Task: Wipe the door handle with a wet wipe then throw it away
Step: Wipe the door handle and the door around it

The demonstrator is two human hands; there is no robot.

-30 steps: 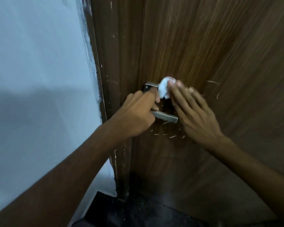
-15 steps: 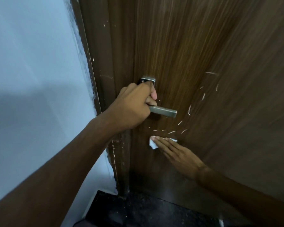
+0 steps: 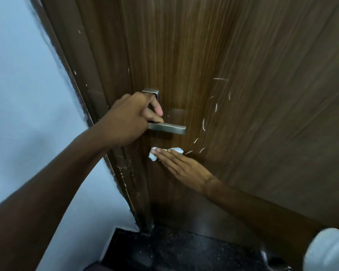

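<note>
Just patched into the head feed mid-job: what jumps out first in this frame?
The left hand grips the metal door handle at centre frame, on the brown wooden door. Just below the handle, the right hand lies flat, pressing a white wet wipe against the door. Pale curved scratch marks arc to the right of the handle.

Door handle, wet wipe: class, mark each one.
door handle [image 3: 169, 129], head view, on the bare lever bar.
wet wipe [image 3: 152, 156], head view, on the corner left of the fingers.
</note>
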